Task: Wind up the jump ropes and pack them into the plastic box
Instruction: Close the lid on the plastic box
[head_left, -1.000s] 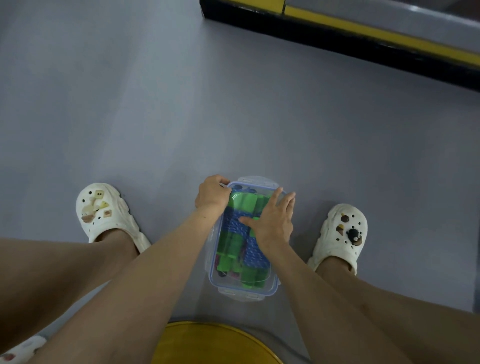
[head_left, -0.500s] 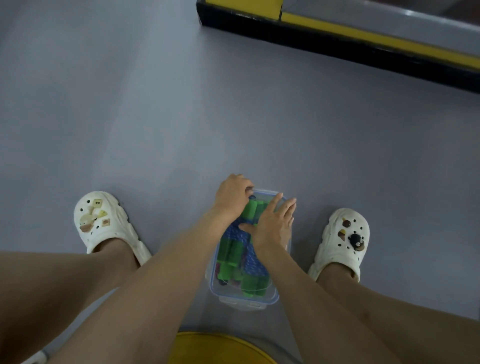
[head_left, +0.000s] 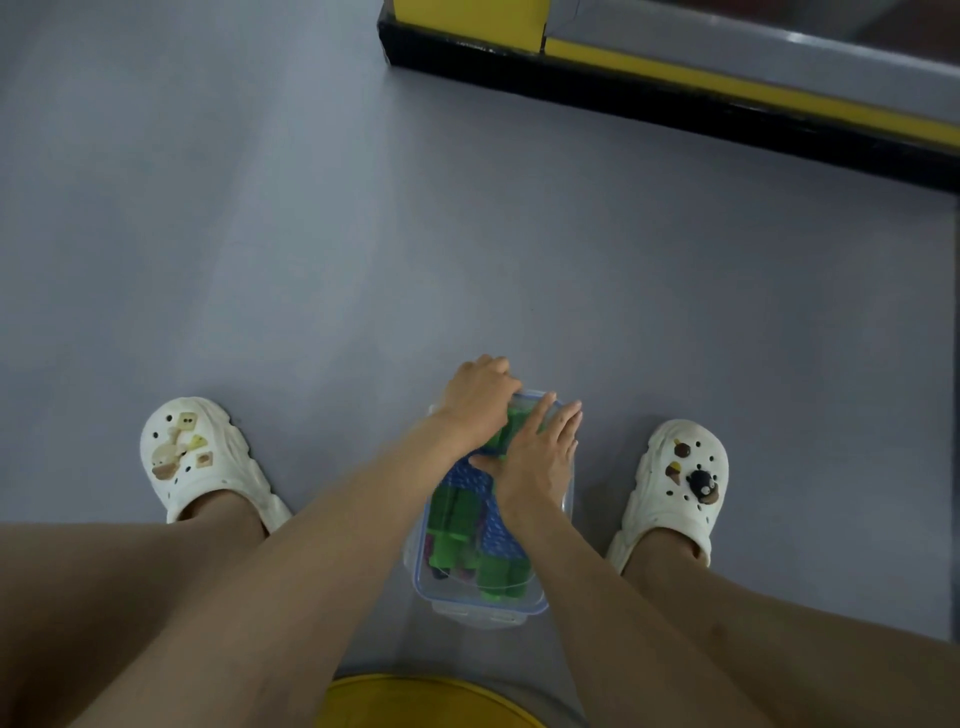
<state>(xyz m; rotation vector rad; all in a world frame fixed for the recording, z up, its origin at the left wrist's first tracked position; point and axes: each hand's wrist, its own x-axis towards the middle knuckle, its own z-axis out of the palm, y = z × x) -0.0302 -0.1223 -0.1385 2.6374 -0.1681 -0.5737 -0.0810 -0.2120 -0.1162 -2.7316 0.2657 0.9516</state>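
At the near end, the plastic box (head_left: 422, 582) sits on the floor between the feet, lid on, and its near latch (head_left: 480, 617) appears folded down. The wound jump ropes (head_left: 451, 525) lie inside, green handles and blue cord under the clear lid. The right hand (head_left: 535, 457) stays flat on the lid's far half, fingers straight and slightly spread. The left hand (head_left: 480, 397) has slid from the far-left corner over the far end, fingers curled down over the clip seen a moment ago, so closing seems nearly finished.

Left hand (head_left: 480, 400) curled, right hand (head_left: 535, 460) flat.
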